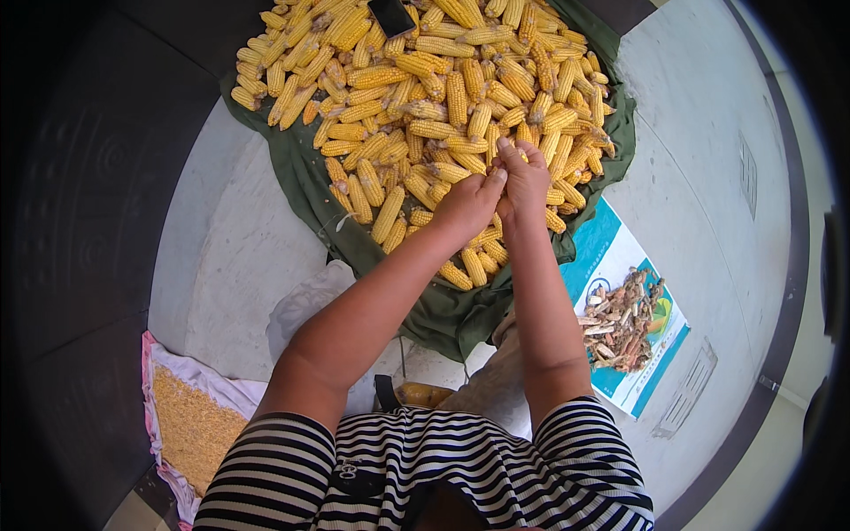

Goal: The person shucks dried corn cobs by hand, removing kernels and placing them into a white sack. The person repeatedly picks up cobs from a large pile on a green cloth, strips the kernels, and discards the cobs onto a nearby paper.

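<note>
My left hand [470,200] and my right hand [528,174] meet over the near right part of a heap of dried ears of corn [457,98]. Both are closed around one ear of corn [522,156]. Only a few yellow kernels of it show between the fingers of my right hand; the rest is hidden. My left thumb presses close to the right hand. Bare yellow ears lie beneath and around both hands, some with dry husk or silk at their ends. A dark green cloth [425,312] is spread under the heap.
A black phone [392,17] lies on the far corn. At right, a printed blue-and-white sack [614,229] holds stripped cobs and husk scraps [624,325]. Loose kernels [192,421] cover a pink-edged cloth [209,372] at lower left. Pale concrete floor [697,166] surrounds these.
</note>
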Available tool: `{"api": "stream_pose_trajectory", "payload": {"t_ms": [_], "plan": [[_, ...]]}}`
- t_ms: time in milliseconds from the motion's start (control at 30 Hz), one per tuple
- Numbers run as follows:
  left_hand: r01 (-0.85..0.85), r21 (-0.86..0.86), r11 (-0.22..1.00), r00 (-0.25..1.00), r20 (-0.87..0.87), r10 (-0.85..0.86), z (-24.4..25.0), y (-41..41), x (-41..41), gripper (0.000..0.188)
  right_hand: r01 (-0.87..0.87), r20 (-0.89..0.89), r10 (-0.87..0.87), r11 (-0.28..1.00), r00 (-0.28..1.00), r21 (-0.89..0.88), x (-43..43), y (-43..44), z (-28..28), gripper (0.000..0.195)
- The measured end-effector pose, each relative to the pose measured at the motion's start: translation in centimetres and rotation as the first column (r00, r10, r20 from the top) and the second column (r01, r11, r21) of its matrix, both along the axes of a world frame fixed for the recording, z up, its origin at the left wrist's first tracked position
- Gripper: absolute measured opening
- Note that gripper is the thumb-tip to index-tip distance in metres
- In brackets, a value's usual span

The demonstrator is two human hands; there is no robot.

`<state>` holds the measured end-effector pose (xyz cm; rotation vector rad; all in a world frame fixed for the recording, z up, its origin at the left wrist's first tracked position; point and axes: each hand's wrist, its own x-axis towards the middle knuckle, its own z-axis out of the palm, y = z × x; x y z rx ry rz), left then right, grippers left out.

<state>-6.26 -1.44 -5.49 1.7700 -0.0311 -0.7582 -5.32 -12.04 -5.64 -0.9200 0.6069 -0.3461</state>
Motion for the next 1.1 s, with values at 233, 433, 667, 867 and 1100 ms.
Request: {"api": "stream_pose_trajectory", "payload": {"t_ms": [233, 433, 667, 867, 1100], "plan": [[0.011, 0.101, 0.995, 0.972, 0.232, -0.035, 2.0, -0.1, -0.3, 0.057, 0.058, 0.080, -0.062, 0.997, 0.995, 0.059, -1.4, 0.6, -0.4, 0.011], [0.029, 0.287, 0.958, 0.985, 0.156, -0.076, 1.5, -0.6, 0.4, 0.063, 0.139, 0.009, -0.139, 0.990, 0.990, 0.014, -1.9, 1.1, -0.3, 0.036], [-0.048, 0.180, 0.983, 0.998, 0.053, 0.039, 0.8, -1.5, 0.8, 0.064, 0.013, 0.050, -0.006, 0.991, 0.999, -0.131, -2.4, 0.4, 0.0, 0.057], [-0.018, 0.142, 0.990, 0.985, 0.170, -0.006, 2.4, -1.6, -0.8, 0.062, 0.034, -0.073, -0.050, 0.978, 0.996, -0.206, -1.7, -0.3, 0.2, 0.044], [-0.089, 0.026, 0.996, 0.991, 0.103, 0.086, 0.1, -2.0, -0.3, 0.059, 0.088, 0.060, -0.092, 0.994, 0.994, 0.066, -1.3, 0.0, 1.0, 0.022]]}}
